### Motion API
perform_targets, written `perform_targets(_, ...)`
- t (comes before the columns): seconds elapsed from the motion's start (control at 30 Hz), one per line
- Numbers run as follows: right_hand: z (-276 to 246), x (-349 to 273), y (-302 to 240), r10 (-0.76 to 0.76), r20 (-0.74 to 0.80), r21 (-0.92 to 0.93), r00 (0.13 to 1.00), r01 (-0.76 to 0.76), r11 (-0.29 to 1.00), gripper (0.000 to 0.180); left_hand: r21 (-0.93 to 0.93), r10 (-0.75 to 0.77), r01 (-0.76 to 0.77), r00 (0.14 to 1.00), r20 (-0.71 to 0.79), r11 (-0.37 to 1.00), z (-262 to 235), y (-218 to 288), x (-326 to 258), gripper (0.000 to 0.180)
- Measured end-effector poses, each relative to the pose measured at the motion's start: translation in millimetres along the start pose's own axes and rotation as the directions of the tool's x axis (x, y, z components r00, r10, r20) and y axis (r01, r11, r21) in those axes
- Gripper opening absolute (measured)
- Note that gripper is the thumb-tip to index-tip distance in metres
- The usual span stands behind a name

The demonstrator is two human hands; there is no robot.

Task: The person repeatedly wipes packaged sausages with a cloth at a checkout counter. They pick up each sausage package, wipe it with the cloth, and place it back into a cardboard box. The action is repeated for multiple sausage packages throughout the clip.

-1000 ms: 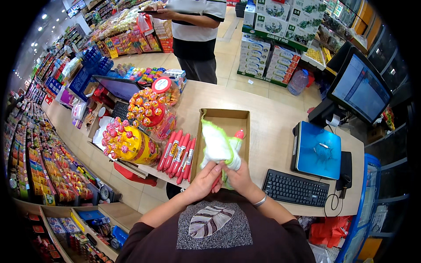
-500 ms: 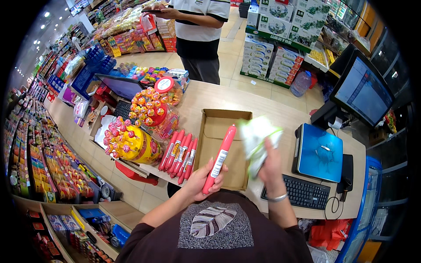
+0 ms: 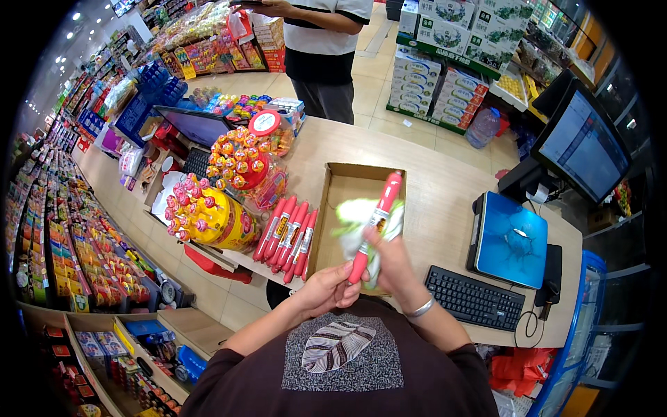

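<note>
A long red-wrapped sausage (image 3: pixel 389 198) is held tilted over an open cardboard box (image 3: pixel 367 169), its upper end pointing away from me. Its lower end is pinched in the fingers of my left hand (image 3: pixel 329 286). My right hand (image 3: pixel 392 263) is closed on a white and green cloth (image 3: pixel 349 214), pressed against the lower half of the sausage, thumb on the wrapper. Part of the cloth lies behind the sausage and the hand. Left of the box, several more red sausages (image 3: pixel 286 240) lie side by side on the counter (image 3: pixel 434 187).
Lollipop tubs, one yellow (image 3: pixel 233 226) and one clear (image 3: pixel 267 184), stand left of the sausages. To the right are a black keyboard (image 3: pixel 474 295), a blue-topped device (image 3: pixel 513 240) and a monitor (image 3: pixel 583 142). Beyond the counter stands a person (image 3: pixel 323 66) near stacked cartons (image 3: pixel 417 80).
My right hand has brought the cloth leftward onto the sausage. My left hand has slid down to the sausage's lower end, and the sausage has shifted slightly right.
</note>
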State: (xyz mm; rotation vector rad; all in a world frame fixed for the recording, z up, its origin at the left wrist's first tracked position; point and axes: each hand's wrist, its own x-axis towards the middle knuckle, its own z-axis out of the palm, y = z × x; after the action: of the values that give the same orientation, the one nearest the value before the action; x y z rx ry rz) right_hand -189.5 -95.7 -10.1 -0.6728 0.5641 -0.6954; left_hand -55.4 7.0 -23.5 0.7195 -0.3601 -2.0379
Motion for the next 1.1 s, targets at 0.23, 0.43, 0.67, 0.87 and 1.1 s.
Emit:
perform_targets(0.23, 5, -12, 9, -0.001, 0.048, -0.050, 0.999, 0.004, 0.999, 0.027, 0.713, 0.032, 0.062, 0.993, -0.117, 0.699, -21, 31, -11, 0.036)
perform_targets(0.43, -1, -17, -1, 0.209, 0.250, 0.173, 0.946, -0.256, 0.951, 0.031, 0.464, 0.455, -0.372, 0.887, -0.078, 0.804, -22, 72, 17, 0.041)
perform_targets(0.67, -9, -25, 14, 0.285, 0.261, 0.060, 0.923, -0.310, 0.949, 0.033, 0.306, 0.602, -0.550, 0.792, -0.104, 0.777, -16, 65, 35, 0.029)
perform_targets(0.87, -41, -34, -3, 0.175, -0.126, -0.033, 0.977, -0.180, 0.983, 0.027, 0.156, 0.748, -0.746, 0.581, -0.321, 0.647, -32, 105, 5, 0.024)
perform_targets(1.1, -48, -30, -54, -0.126, -0.224, 0.087, 0.966, 0.149, 0.985, 0.013, 0.921, 0.486, 0.034, 0.842, -0.236, 0.388, -81, -2, 46, 0.030)
